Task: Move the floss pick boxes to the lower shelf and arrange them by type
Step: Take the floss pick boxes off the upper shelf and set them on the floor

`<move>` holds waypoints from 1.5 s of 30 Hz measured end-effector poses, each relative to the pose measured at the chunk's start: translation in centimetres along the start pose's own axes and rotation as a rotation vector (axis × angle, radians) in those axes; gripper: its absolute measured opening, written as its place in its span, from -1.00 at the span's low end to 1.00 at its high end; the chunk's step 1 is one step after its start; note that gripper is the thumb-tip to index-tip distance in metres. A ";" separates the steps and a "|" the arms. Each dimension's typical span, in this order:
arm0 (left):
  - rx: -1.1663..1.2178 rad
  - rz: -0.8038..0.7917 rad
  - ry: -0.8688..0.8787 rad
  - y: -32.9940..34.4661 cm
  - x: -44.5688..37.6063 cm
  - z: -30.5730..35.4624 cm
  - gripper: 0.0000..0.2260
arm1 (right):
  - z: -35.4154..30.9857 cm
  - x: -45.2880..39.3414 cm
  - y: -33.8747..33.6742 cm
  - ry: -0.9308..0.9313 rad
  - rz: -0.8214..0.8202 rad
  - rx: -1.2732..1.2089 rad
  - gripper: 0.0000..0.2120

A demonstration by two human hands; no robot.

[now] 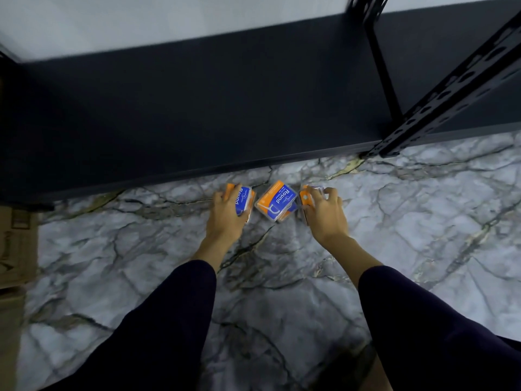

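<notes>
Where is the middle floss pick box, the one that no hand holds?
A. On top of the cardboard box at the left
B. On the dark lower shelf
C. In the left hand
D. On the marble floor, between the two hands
D: the middle floss pick box lies on the marble floor, in front of the shelf, between the left hand and the right hand, each gripping another box.

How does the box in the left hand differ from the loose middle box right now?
The left-hand box is gripped by the left hand, fingers covering part of its label; the middle box lies free between the hands, untouched. The left-hand box shows mostly blue, reading "Round"; the middle box shows mostly orange. Both share orange-and-blue packaging and sit over the marble floor, short of the dark shelf.
</notes>
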State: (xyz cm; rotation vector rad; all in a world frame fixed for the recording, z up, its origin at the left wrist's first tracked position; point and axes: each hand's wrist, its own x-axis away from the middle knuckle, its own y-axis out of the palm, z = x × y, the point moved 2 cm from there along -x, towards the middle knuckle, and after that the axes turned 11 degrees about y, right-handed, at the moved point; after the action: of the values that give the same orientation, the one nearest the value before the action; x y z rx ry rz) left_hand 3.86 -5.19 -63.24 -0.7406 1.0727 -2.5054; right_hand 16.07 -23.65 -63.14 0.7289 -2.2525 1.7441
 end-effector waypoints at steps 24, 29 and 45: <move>-0.373 0.237 0.069 -33.3 13.9 13.5 -0.74 | -22.5 17.6 -26.6 -0.490 0.146 0.080 -0.74; -0.471 0.410 0.086 -42.8 19.5 17.2 -0.70 | -28.3 24.7 -34.0 -0.630 0.294 0.079 -0.71; -0.367 0.883 0.246 -58.4 23.1 20.8 -0.73 | -41.5 30.7 -43.7 -0.882 0.532 -0.096 -0.73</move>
State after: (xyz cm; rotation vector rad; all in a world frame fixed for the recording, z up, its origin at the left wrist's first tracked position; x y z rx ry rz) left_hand -7.94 10.99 -0.19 0.0161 1.5360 -1.6767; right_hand 5.61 -0.11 -0.60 1.1143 -3.3450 1.6810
